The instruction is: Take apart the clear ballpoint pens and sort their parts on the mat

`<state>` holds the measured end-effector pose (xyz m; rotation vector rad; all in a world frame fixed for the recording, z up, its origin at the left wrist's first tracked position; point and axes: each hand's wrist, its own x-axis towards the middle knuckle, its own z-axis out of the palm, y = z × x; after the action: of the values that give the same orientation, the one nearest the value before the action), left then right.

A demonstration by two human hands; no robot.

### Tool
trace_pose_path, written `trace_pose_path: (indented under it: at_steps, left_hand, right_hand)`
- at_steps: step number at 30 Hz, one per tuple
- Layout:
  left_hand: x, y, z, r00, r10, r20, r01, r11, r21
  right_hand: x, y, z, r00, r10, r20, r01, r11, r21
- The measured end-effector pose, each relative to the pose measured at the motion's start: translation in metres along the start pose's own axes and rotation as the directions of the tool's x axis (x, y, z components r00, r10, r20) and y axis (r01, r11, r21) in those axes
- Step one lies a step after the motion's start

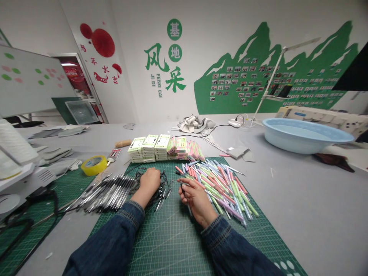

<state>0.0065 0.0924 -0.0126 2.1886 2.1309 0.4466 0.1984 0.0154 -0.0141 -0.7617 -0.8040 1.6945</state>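
My left hand (149, 181) is down in a pile of small black pen parts (164, 184), its fingers curled and their tips hidden. My right hand (198, 199) is half turned palm up, thumb and fingers pinched on a slim dark piece (183, 188) that is mostly covered. Right beside that hand lies a heap of pastel pen barrels (224, 184) in pink, green, blue and purple. To the left of my left hand, silver and black pen refills (110, 195) lie side by side. All this rests on a green cutting mat (172, 245).
Stacked small boxes (149, 143) stand behind the piles, with pink-green packets (181, 145) alongside. A yellow tape roll (94, 165) sits at left, near a white machine (17, 184). A blue basin (304, 136) is at right. Cloth (192, 124) lies at the back.
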Motion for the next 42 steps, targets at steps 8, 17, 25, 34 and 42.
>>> trace_pose_path:
  at_steps: [8, 17, 25, 34, 42]
  left_hand:
    - [-0.031, 0.000, -0.014, 0.999, -0.037, 0.004, 0.033, 0.839, -0.543]
    - [-0.074, 0.025, -0.015, 0.959, -0.119, 0.258, 0.252, -0.067, -0.965]
    - [-0.071, 0.026, -0.011, 0.961, -0.087, 0.264, 0.259, -0.069, -0.963]
    - [-0.076, 0.026, -0.008, 0.964, -0.005, 0.267, 0.267, 0.020, -0.964]
    - [-0.076, 0.027, -0.006, 0.962, 0.026, 0.271, 0.268, 0.081, -0.960]
  right_hand:
    - [-0.004, 0.008, 0.008, 0.999, -0.030, 0.042, 0.034, 0.996, -0.081]
    - [-0.005, 0.021, 0.014, 0.993, -0.088, 0.076, 0.106, 0.954, -0.280]
    - [-0.003, 0.024, 0.012, 0.992, -0.089, 0.086, 0.111, 0.950, -0.293]
    - [-0.001, 0.027, 0.012, 0.990, -0.092, 0.111, 0.122, 0.944, -0.308]
    - [-0.003, 0.025, 0.014, 0.995, -0.093, 0.043, 0.101, 0.961, -0.257]
